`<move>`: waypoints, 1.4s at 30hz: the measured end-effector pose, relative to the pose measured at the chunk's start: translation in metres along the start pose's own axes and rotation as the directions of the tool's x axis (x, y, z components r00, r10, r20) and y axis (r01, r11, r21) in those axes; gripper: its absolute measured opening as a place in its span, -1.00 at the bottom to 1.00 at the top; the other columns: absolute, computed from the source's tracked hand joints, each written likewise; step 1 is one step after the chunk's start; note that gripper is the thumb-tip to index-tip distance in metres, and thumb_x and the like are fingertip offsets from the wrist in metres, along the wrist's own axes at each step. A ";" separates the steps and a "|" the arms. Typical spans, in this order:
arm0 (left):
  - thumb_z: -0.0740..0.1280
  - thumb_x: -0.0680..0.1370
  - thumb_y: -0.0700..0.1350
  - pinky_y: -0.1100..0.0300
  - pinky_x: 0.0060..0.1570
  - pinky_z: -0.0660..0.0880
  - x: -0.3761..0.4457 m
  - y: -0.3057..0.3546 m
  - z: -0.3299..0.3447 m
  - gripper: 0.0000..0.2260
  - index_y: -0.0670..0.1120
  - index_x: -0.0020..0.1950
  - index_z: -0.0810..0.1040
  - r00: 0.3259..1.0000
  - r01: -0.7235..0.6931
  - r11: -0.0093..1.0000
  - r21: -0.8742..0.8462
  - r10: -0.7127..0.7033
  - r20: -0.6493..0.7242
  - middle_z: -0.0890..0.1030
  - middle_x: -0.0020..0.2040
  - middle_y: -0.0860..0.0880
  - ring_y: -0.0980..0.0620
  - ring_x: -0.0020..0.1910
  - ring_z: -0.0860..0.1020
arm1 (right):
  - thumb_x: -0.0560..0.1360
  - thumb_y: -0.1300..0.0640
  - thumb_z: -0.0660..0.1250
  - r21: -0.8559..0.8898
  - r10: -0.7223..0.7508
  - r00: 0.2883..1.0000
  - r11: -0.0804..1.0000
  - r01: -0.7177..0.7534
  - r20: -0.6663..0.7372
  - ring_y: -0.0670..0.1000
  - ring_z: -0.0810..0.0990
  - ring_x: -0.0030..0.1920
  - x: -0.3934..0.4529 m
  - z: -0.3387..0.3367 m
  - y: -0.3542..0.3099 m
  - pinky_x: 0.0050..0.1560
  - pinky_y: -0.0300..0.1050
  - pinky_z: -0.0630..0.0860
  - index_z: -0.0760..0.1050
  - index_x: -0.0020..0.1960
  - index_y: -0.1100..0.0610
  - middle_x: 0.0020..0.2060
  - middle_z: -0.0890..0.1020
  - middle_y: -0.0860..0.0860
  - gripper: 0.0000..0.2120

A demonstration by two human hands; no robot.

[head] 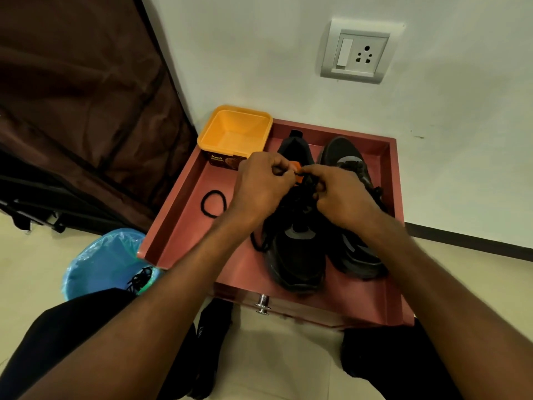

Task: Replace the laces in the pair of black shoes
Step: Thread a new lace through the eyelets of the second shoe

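Black shoes sit side by side on the red tray-top cabinet [184,215], toes toward the camera: left shoe [297,255] centre, right shoe [350,160] just beside it, nearer the wall.

Head view:
- Left hand [261,187] and right hand [344,194] meet over the left shoe's throat, knuckles up, fingers curled.
- Both pinch a black lace [261,243] at the eyelet area; a small orange bit [297,168] shows between the fingertips, cannot tell what it is.
- Lace slack loops off the left shoe's side onto the tray surface.
- Right shoe has lacing visible, partly hidden by the right hand.
- Second black lace loop [213,203] lies loose on the tray, left of the hands, apart from the shoes.
- Orange tub [235,134] sits in the tray's far-left corner, open top, nothing visible inside.
- Blue-lined bin [101,264] on the floor left of the cabinet, a black lace tangle [140,280] at its rim.
- Wall socket [357,51] above the tray.
- Drawer knob [262,304] on the cabinet front.
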State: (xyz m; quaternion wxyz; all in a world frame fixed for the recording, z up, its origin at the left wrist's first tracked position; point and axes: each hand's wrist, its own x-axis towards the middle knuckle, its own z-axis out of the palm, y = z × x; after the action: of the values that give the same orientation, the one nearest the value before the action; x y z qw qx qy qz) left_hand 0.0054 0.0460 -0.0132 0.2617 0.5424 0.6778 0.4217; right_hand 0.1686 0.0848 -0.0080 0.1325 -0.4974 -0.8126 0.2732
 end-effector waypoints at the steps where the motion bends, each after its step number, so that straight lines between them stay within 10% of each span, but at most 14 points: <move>1: 0.46 0.57 -0.16 0.36 -0.32 0.49 0.000 -0.002 0.002 -0.94 -0.08 -0.07 0.74 1.000 -0.023 0.999 0.028 0.023 -0.006 0.60 -0.34 0.17 0.28 -0.38 0.56 | 0.49 0.43 0.27 -0.014 -0.003 1.000 1.000 0.003 -0.018 0.05 0.61 -0.16 0.001 0.002 0.002 -0.10 0.10 0.63 0.51 0.42 0.00 -0.25 0.52 -0.12 -0.42; 8: 0.45 0.56 -0.18 0.01 -0.14 0.65 0.005 -0.007 0.009 -0.91 -0.07 -0.06 0.76 0.995 -0.103 0.975 0.199 0.101 0.023 0.72 -0.18 0.02 0.10 -0.20 0.67 | 0.53 0.33 0.39 0.114 0.074 0.994 0.991 -0.065 -0.076 -0.04 0.67 -0.23 0.002 0.001 0.012 -0.16 0.04 0.68 0.59 0.22 -0.07 -0.22 0.67 -0.04 -0.61; 16: 0.48 0.56 -0.15 0.19 -0.06 0.51 0.016 -0.006 0.006 -0.93 -0.03 -0.04 0.76 0.981 -0.082 0.973 0.215 0.040 0.189 0.52 -0.20 0.22 0.14 -0.11 0.54 | 0.55 0.29 0.42 0.209 0.115 0.991 0.973 -0.099 -0.068 -0.04 0.67 -0.26 0.004 0.003 0.015 -0.20 -0.14 0.64 0.63 0.17 -0.08 -0.27 0.69 0.04 -0.68; 27: 0.56 0.48 0.03 -0.01 -0.06 0.63 0.011 -0.010 0.018 -0.92 0.11 -0.09 0.68 0.995 0.097 0.953 0.288 -0.094 -0.026 0.67 -0.01 0.08 0.06 -0.01 0.63 | 0.53 0.28 0.43 0.198 0.103 0.990 0.977 -0.082 -0.094 -0.11 0.63 -0.30 -0.001 0.008 0.006 -0.25 -0.22 0.59 0.64 0.19 -0.08 -0.28 0.65 -0.07 -0.66; 35: 0.51 0.53 -0.11 0.02 0.06 0.59 0.017 -0.019 0.019 -0.97 0.00 -0.09 0.75 0.992 -0.061 0.986 0.154 0.043 0.118 0.61 0.02 -0.04 0.03 0.05 0.59 | 0.51 0.29 0.43 0.179 0.153 0.976 0.976 -0.125 -0.154 -0.10 0.58 -0.35 -0.002 0.013 0.001 -0.34 -0.26 0.47 0.65 0.15 -0.07 -0.33 0.59 -0.11 -0.67; 42: 0.40 0.61 -0.20 -0.07 0.31 0.47 0.021 -0.027 0.003 -0.84 -0.01 0.08 0.74 0.964 -0.099 0.984 0.149 0.057 0.261 0.46 0.08 0.05 -0.02 0.25 0.45 | 0.53 0.21 0.50 0.365 0.241 0.970 0.904 -0.222 -0.007 -0.04 0.73 -0.25 -0.005 -0.002 0.008 -0.07 0.01 0.71 0.56 0.09 0.05 -0.24 0.73 0.05 -0.81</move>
State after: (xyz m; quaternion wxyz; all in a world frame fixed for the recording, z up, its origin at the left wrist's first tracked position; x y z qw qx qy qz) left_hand -0.0119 0.0658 -0.0353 0.2855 0.6380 0.6481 0.3022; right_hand 0.1778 0.0838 -0.0103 0.2092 -0.5645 -0.6799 0.4188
